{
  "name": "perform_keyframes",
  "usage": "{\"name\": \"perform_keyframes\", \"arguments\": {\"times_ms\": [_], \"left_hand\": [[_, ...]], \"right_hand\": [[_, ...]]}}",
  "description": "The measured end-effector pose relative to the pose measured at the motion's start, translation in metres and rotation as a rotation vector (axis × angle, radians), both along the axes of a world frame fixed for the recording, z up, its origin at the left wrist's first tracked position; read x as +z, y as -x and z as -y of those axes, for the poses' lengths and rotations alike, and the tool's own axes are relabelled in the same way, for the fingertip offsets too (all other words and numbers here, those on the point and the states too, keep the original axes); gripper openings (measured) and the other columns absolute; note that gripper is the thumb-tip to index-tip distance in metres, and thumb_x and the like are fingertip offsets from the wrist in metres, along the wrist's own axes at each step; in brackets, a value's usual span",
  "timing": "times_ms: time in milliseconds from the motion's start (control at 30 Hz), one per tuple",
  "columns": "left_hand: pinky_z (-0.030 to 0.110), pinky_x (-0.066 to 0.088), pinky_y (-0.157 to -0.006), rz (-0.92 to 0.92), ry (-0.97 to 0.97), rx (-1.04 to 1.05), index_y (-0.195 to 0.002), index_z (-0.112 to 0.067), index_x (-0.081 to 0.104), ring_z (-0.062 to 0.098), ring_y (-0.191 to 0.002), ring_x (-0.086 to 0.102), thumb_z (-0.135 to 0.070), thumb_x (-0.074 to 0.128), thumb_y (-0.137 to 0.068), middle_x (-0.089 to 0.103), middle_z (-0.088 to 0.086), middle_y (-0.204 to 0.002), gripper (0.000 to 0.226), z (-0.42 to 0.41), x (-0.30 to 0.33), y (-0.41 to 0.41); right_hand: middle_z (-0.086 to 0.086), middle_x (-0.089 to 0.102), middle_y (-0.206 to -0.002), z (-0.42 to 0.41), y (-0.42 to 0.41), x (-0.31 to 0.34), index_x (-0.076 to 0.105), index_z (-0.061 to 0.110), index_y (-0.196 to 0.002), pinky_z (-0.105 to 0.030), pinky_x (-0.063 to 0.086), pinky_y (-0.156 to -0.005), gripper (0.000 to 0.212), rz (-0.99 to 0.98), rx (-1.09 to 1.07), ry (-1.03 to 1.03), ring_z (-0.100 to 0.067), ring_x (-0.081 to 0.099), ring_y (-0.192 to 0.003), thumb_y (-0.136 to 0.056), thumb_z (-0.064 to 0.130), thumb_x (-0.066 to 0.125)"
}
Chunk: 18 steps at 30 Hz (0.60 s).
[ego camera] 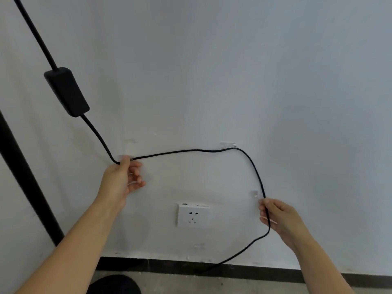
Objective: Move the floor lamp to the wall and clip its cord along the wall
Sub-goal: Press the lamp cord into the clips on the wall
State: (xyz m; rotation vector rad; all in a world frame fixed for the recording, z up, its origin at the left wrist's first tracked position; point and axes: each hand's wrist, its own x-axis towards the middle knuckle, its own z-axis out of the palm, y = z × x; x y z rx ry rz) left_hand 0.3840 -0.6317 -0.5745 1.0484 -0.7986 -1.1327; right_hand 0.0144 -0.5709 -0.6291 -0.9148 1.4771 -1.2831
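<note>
The black lamp cord (pixel 182 151) comes down from its inline switch box (pixel 66 91) and runs along the white wall. It passes a clear clip (pixel 126 157) at my left hand (pixel 121 181), which pinches the cord there against the wall. The cord then sits in a second clear clip (pixel 228 145) and curves down past a third clip (pixel 254 193), beside which it hangs loose. My right hand (pixel 280 219) grips the cord just below that clip. The lamp's black pole (pixel 23 179) stands at the far left.
A white wall socket (pixel 193 215) sits below the cord loop, with nothing plugged in. A black skirting strip (pixel 233 269) runs along the floor. The cord's tail drops to the floor near it. A dark shape (pixel 114 284) shows at the bottom edge.
</note>
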Motion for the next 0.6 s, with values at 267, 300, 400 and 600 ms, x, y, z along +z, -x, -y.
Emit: {"name": "perform_keyframes", "arguments": {"times_ms": [267,300,400,600], "left_hand": [[0.021,0.051,-0.042,-0.076,-0.096,-0.039,-0.068,-0.013,0.058,0.011,-0.033,0.046,-0.032,0.048,-0.091,0.050,-0.005,-0.040,0.032,0.003,0.003,-0.004],[0.021,0.051,-0.042,-0.081,-0.098,-0.042,-0.069,-0.012,0.058,0.010,-0.033,0.046,-0.032,0.048,-0.091,0.049,-0.005,-0.039,0.032,0.003,0.003,-0.003],[0.021,0.051,-0.042,-0.086,-0.088,-0.037,-0.071,-0.012,0.058,0.009,-0.033,0.046,-0.032,0.046,-0.093,0.049,-0.006,-0.039,0.033,0.004,0.003,-0.001],[0.021,0.051,-0.042,-0.106,-0.069,-0.032,-0.071,-0.011,0.058,0.010,-0.034,0.046,-0.032,0.045,-0.094,0.050,-0.006,-0.040,0.034,0.005,0.001,-0.001]], "right_hand": [[-0.009,0.069,-0.081,0.001,-0.016,-0.018,0.069,0.005,-0.090,-0.033,0.057,-0.071,0.023,-0.023,-0.013,-0.004,-0.022,0.066,-0.072,-0.096,0.016,0.049],[-0.009,0.070,-0.081,0.001,-0.019,-0.019,0.069,0.006,-0.088,-0.032,0.057,-0.068,0.024,-0.021,-0.021,-0.004,-0.021,0.069,-0.071,-0.096,0.016,0.049],[-0.010,0.072,-0.081,0.003,-0.030,-0.022,0.069,0.006,-0.086,-0.031,0.058,-0.065,0.026,-0.010,-0.028,0.015,-0.020,0.072,-0.068,-0.097,0.017,0.047],[-0.012,0.071,-0.083,0.002,-0.041,-0.018,0.066,0.004,-0.090,-0.031,0.058,-0.065,0.027,0.012,0.008,0.036,-0.023,0.072,-0.074,-0.099,0.017,0.043]]}}
